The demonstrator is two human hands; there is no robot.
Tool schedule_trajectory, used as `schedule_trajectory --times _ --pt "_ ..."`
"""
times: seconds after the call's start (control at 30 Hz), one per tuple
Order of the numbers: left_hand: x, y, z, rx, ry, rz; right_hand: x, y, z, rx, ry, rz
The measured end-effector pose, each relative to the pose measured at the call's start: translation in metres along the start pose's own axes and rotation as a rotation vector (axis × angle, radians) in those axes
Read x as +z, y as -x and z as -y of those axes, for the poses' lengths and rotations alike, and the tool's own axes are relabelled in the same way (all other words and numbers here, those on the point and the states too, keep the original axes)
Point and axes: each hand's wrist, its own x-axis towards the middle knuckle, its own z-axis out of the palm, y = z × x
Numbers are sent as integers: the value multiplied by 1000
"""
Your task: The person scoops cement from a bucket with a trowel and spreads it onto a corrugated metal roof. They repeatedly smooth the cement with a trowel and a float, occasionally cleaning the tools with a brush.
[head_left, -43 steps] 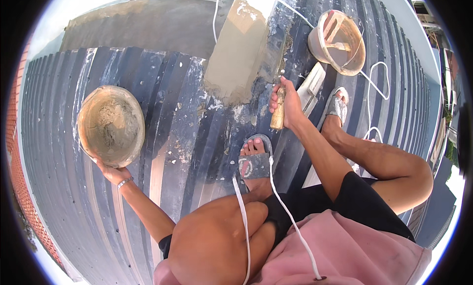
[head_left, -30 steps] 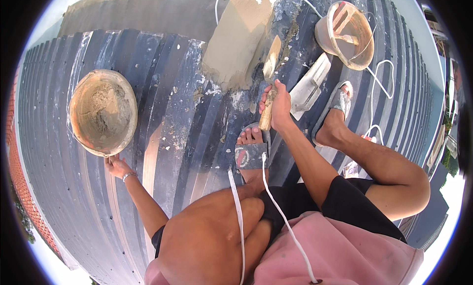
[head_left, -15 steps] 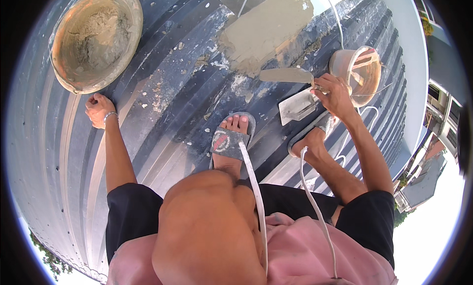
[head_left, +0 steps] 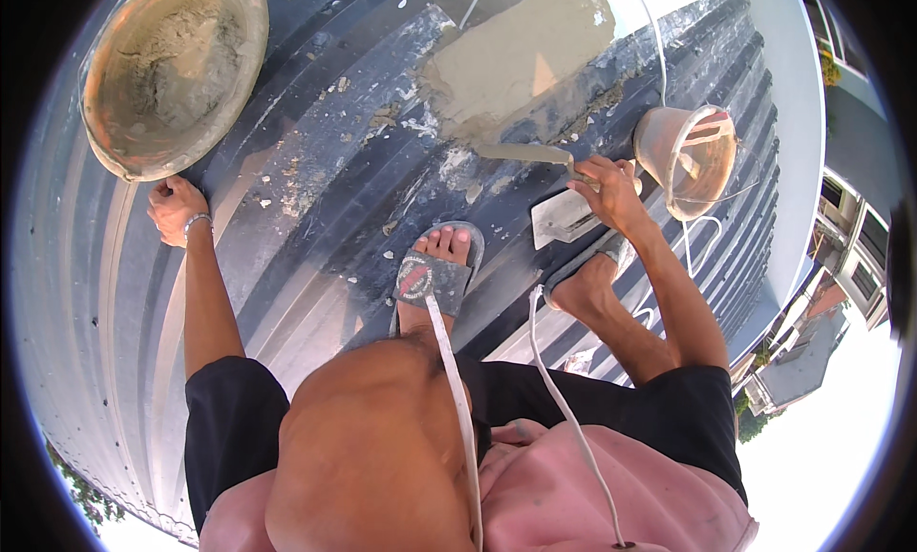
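Observation:
My right hand (head_left: 611, 191) grips the handle of a steel trowel (head_left: 527, 154), its blade lying at the lower edge of a patch of wet grey cement (head_left: 521, 60) on the corrugated metal roof (head_left: 315, 199). My left hand (head_left: 174, 208) rests on the roof, fingers curled, just below the rim of a round pan (head_left: 167, 65) holding grey mortar. I am squatting, my sandalled left foot (head_left: 435, 275) between the two hands.
A small bucket (head_left: 690, 159) on a white cord stands right of the trowel. A flat metal float (head_left: 565, 218) lies by my right foot. White cords hang from my chest. The roof's edge drops off at the right, with buildings far below.
The view has swung left, so the pan now sits at the upper left. My right hand has carried the trowel from the patch's right side down to its lower edge.

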Motion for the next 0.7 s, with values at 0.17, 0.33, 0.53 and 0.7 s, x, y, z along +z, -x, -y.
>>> schedule_trajectory --times 0.17,0.33,0.53,0.7 --pt "1 0 1 13 -9 10 2 -6 4 23 -25 -14" --pt "-1 1 4 22 -13 11 0 -8 13 66 -25 10" --pt "-9 7 -8 5 5 18 0 -14 0 116 -245 28" --pt "-8 4 -2 2 -9 21 -22 -34 11 385 -494 289"
